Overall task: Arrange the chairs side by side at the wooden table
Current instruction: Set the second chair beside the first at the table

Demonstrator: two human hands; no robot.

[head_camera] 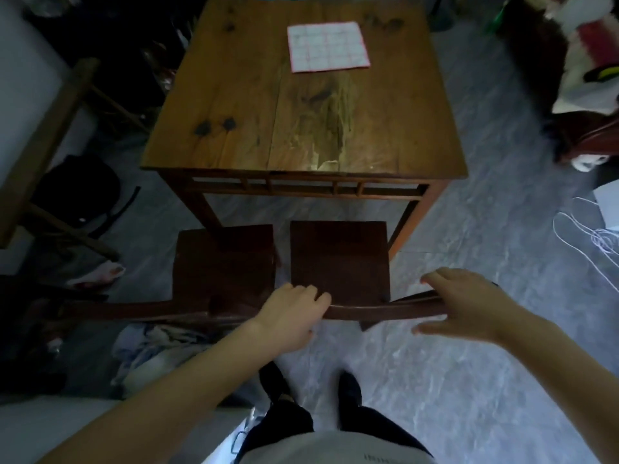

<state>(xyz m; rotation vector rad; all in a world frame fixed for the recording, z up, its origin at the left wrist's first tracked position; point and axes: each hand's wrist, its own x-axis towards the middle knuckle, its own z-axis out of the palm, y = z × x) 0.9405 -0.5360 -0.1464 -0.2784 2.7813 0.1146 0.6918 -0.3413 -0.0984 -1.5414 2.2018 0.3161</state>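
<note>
A grey marbled floor (469, 380) is lying under a wooden table (234, 105) that is carrying one checked paper (328, 46). Two dark chairs are standing side by side at its near edge, a narrow gap between their seats. The left hand (289, 318) is curling over the top rail of the right chair (338, 256). The right hand (465, 304) is resting loosely spread at that rail's other end. The left chair (224, 262) is standing untouched.

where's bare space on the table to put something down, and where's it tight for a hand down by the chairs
The wooden table is bare over its whole left half and near edge; only the gridded paper takes the far right part. Tight spot: the narrow gap between the left chair and right chair. The left hand grips the right chair's backrest; the right hand rests open at its end.
</note>
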